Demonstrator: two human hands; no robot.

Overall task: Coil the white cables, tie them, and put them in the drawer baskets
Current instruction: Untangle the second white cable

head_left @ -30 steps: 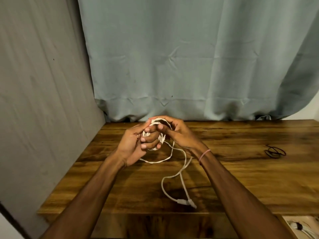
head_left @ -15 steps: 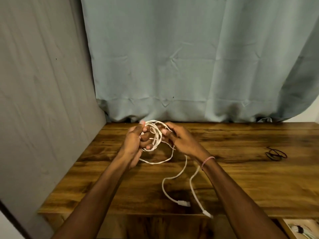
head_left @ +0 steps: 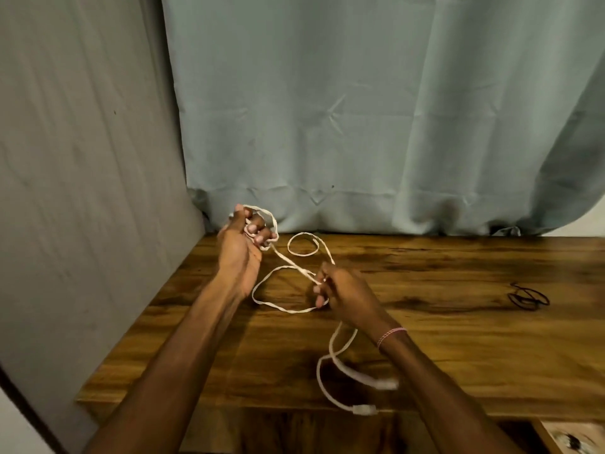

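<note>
Left hand (head_left: 240, 249) grips white cable (head_left: 281, 306) coils; right hand (head_left: 343, 290) apparently pinches its strand.

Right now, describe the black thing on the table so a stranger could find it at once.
Start at the wooden table in front of the grey-blue curtain and look to its right side. There, well beyond the right hand, lies a small tangle of thin black loops, alone on the wood. It is dark and untouched, unlike the white cable strung between both hands.
</note>
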